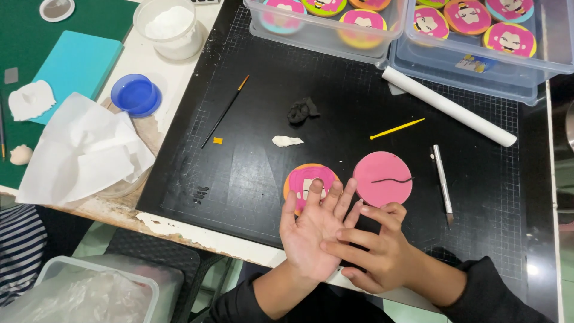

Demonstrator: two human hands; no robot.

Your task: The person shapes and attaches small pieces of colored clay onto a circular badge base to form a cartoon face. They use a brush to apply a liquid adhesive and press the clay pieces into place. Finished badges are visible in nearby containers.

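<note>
My left hand lies palm up over the near edge of the black cutting mat, fingers spread, their tips over a round orange-and-pink decorated disc. My right hand rests across the left palm, fingers pressing on it; whether something small lies between them is hidden. Just beyond sits a plain pink disc with a thin black strand laid across it. A lump of black clay and a white clay piece lie farther up the mat.
On the mat lie a thin brush, a yellow modelling tool, a craft knife and a white roller. Clear bins of decorated discs stand at the back. A blue lid, white tissue and powder tub sit left.
</note>
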